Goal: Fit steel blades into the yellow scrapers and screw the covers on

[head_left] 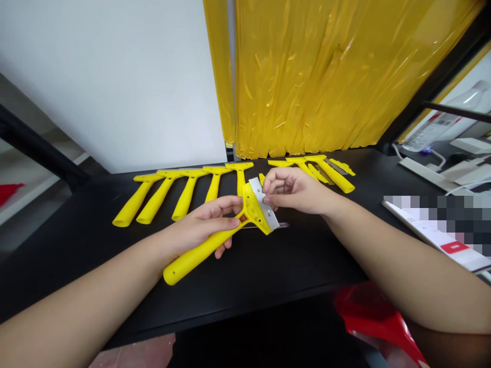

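Observation:
A yellow plastic scraper [195, 258] lies slantwise in my left hand [201, 225], whose fingers wrap round its neck, the thumb on top. Its head points right and away from me. Along the head's edge sits a flat metal blade [267, 210] with slots in it. My right hand [293, 190] pinches this blade between thumb and fingers; some fingertips are hidden behind it. Whether the blade is fixed to the head, I cannot tell. Part of a thin rod-like tool [284, 225] shows on the table beneath the head.
Several yellow scrapers [186, 194] lie in a row at the back left of the black table [245, 276]. More scrapers and loose yellow parts [339, 176] lie behind my right hand. A printed box-like item [433, 230] and a plastic bottle [441, 122] are at the right. Yellow film [307, 76] covers the back.

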Motion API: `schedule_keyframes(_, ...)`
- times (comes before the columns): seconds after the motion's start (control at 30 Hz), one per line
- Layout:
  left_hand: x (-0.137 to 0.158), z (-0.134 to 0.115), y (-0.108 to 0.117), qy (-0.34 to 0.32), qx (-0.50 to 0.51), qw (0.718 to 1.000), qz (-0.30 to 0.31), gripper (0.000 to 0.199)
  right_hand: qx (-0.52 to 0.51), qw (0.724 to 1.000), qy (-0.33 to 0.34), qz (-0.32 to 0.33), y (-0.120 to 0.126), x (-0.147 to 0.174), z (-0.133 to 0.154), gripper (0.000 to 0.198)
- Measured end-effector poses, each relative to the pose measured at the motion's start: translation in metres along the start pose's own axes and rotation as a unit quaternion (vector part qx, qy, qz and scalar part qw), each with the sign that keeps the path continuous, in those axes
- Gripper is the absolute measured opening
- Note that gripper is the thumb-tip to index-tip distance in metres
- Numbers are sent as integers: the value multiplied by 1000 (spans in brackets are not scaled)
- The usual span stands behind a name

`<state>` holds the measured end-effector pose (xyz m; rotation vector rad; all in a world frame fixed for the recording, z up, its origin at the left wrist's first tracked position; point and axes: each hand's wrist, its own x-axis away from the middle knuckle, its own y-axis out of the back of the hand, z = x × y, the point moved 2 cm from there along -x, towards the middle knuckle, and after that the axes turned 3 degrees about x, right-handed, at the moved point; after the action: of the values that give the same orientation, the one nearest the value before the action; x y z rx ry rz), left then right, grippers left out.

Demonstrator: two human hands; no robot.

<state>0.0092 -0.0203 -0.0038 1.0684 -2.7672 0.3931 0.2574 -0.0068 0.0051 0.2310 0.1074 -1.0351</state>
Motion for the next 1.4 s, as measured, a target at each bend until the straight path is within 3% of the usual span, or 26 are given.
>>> schedule_keyframes(0.2,0,0,-2,-6,-8,1000,8,53,-29,999,-39,14,-2,-1,-7,36)
schedule_keyframes(0.63,0,4,0,3,-31,999,5,50,-2,997,-80,22,-12,-1,-8,26)
schedule_keyframes(0.9,-2,3,-3,-4,-25,1000,12,45,-23,989,-148,14,-19,-3,-11,26)
schedule_keyframes(1.17,-2,1,-4,-9,-18,1000,23,50,-47,990,-128,17,-18,-3,-10,25)
schedule_keyframes(1.4,-1,2,-3,-5,-26,1000,4,49,-43,985,-166,3,-20,-3,-6,28)
